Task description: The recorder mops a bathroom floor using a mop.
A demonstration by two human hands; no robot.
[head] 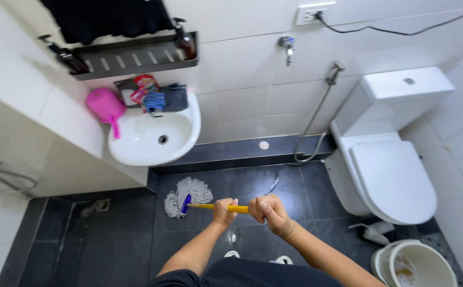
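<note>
Both my hands grip the yellow handle (240,209) of a string mop. My left hand (224,211) is wrapped around the handle lower down, nearer the mop head. My right hand (269,212) closes on the upper end of the handle. The white string mop head (188,194), with a blue socket, lies spread on the dark wet floor tiles (120,234) below the white wall sink (154,139).
A white toilet (388,175) with its lid down stands at the right, a hose sprayer (316,114) beside it. A white bucket (414,264) sits at the lower right. A pink scoop (107,108) and cloths rest on the sink rim; a dark shelf (130,57) hangs above.
</note>
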